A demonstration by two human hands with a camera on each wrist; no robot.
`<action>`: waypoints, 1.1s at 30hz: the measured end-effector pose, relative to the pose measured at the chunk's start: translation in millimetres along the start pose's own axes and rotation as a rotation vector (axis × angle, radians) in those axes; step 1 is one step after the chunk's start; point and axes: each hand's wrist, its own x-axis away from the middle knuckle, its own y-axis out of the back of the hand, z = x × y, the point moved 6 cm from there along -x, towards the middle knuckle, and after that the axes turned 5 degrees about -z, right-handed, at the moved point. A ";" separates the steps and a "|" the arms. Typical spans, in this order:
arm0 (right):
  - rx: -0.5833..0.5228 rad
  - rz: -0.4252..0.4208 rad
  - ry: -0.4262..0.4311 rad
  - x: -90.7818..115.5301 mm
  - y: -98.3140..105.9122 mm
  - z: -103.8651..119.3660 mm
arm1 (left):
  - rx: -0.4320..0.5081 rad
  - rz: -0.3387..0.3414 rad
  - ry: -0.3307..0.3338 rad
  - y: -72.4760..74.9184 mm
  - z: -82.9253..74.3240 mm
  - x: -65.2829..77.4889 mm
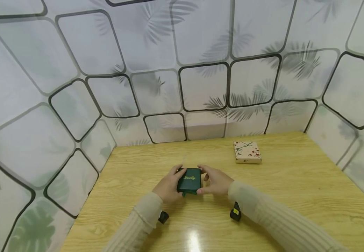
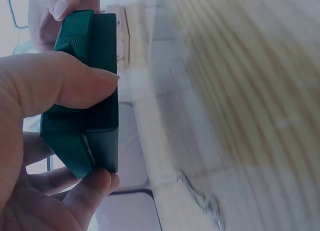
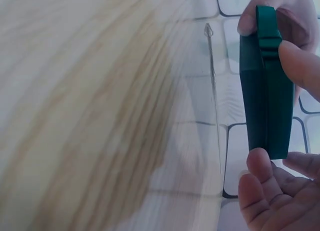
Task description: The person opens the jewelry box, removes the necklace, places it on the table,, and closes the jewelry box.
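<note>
A dark green jewelry box (image 1: 189, 180) with gold "Jewelry" lettering on its lid is held between both hands over the table. My left hand (image 1: 168, 187) grips its left side; in the left wrist view the thumb (image 2: 87, 86) presses its near side. On the box's right side is my right hand (image 1: 214, 182), with thumb and fingertips (image 3: 259, 162) at its edges. A green ribbon bow (image 3: 268, 33) sits on the box's near side. Beyond the box a thin silvery chain (image 3: 213, 66) lies on the table, also visible in the left wrist view.
A cream box with a red floral branch print (image 1: 247, 154) sits farther back on the right of the wooden table (image 1: 131, 175). Patterned cloth walls (image 1: 204, 87) enclose the table at the back and sides. Small black cameras (image 1: 235, 212) are worn at the wrists.
</note>
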 end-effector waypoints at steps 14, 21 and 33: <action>-0.173 -0.041 -0.034 -35.3 -22.3 12.6 | 0.020 -0.070 0.074 16.1 36.2 -0.7; -0.255 -0.079 -0.043 -47.7 -32.0 21.9 | 0.035 -0.110 0.103 22.4 51.7 -0.6; -0.287 -0.184 -0.030 -65.3 -36.6 35.7 | 0.030 -0.159 0.139 32.5 74.6 -6.9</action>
